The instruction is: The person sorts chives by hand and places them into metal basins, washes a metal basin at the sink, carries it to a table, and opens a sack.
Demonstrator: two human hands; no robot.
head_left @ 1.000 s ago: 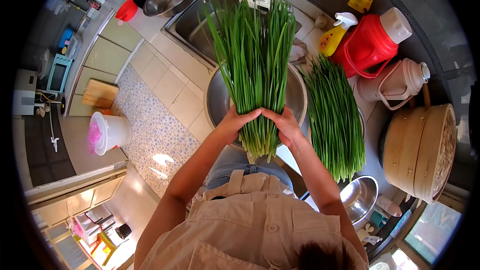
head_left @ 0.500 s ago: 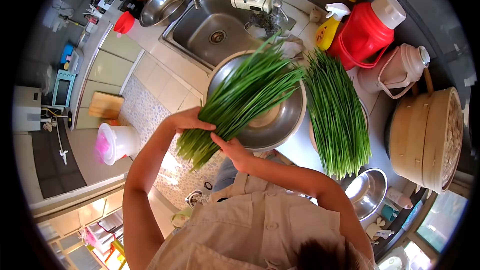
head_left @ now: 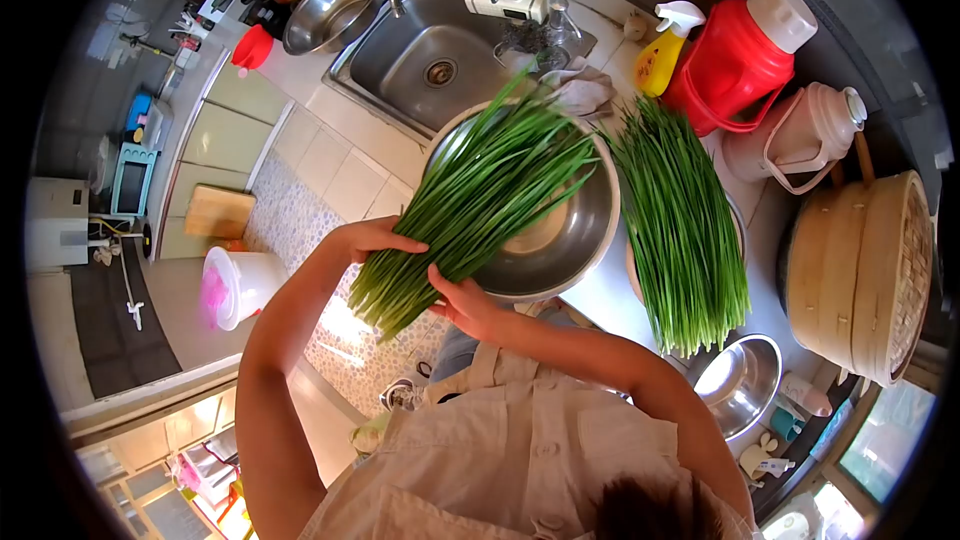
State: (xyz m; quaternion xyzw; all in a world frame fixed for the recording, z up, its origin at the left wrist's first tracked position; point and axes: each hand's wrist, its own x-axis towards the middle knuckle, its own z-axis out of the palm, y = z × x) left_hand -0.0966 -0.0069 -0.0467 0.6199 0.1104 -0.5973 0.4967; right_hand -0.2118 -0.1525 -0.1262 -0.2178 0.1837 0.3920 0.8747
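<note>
One green leaf bundle (head_left: 480,195) is gripped low by left hand (head_left: 378,237) and right hand (head_left: 466,308), slanting over metal bowl (head_left: 590,225); second bundle (head_left: 685,230) lies beside bowl.

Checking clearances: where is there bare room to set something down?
Bare: the sink around its drain, and the counter patch between the red container and sink. Crowded: the right side, with laid-down greens, red flask and bamboo steamer.

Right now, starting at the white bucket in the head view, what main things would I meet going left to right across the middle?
White bucket → held bunch of green stalks → second bunch, lying on the right → bamboo steamer.
</note>
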